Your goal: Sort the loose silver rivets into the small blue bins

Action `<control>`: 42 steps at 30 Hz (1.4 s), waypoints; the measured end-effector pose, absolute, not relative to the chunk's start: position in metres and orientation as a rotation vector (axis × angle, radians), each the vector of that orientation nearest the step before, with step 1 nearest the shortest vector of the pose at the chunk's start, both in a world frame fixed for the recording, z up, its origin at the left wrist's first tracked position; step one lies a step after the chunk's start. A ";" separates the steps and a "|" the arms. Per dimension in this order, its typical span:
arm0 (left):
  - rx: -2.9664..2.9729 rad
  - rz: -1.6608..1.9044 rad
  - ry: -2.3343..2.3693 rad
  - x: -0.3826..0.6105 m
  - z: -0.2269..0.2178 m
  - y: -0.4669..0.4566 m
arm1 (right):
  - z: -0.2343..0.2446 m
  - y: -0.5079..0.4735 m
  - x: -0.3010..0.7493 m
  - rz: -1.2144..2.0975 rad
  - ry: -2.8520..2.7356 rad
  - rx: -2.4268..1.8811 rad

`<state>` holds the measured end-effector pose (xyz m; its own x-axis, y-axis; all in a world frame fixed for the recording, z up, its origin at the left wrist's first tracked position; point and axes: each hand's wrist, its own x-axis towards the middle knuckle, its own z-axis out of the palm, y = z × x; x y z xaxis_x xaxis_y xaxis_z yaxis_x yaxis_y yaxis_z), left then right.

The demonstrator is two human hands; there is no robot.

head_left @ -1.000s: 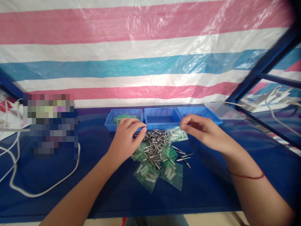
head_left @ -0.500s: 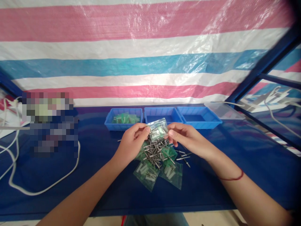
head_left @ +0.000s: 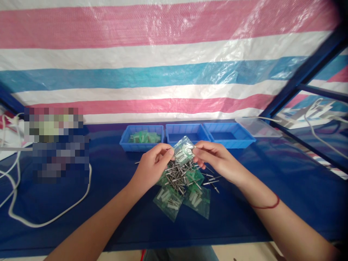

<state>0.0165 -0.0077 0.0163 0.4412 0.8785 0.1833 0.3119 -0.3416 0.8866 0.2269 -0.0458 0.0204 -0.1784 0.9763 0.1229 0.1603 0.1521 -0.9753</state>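
A small clear plastic bag (head_left: 183,149) with white and metal pieces inside is held up between my two hands. My left hand (head_left: 155,162) pinches its left edge between thumb and fingers. At the right edge, my right hand (head_left: 213,156) grips it the same way. Right below lies a heap of metal rivets (head_left: 176,175), partly hidden by the bag and hands. Two clear bags with white plugs, a left bag (head_left: 168,201) and a right bag (head_left: 198,202), lie flat in front of the heap. Green packaging (head_left: 194,179) shows beneath the rivets.
Behind my hands stand three blue bins in a row: the left bin (head_left: 141,146) holds green bags, beside the middle bin (head_left: 187,127) and right bin (head_left: 231,143). A white cable (head_left: 54,219) curls over the blue table (head_left: 114,221) at left. A clear plastic sheet (head_left: 258,127) lies at right.
The bag between my hands has turned, its top corner now pointing up. Both hands keep their hold and have barely moved.
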 end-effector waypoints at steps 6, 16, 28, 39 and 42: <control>1.708 0.867 0.936 0.018 0.017 -0.009 | 0.015 -0.044 0.224 1.157 -1.347 -1.074; 1.739 1.033 0.969 0.021 0.010 -0.006 | 0.017 -0.046 0.221 1.072 -1.408 -1.077; 2.037 1.291 1.778 -0.031 0.019 0.049 | 0.014 -0.047 0.223 0.950 -1.480 -1.174; 2.418 0.916 1.990 -0.033 0.013 0.042 | 0.012 -0.051 0.219 0.583 -2.147 -1.158; 2.463 1.028 1.954 -0.028 0.013 0.038 | 0.014 -0.054 0.216 0.530 -2.272 -1.112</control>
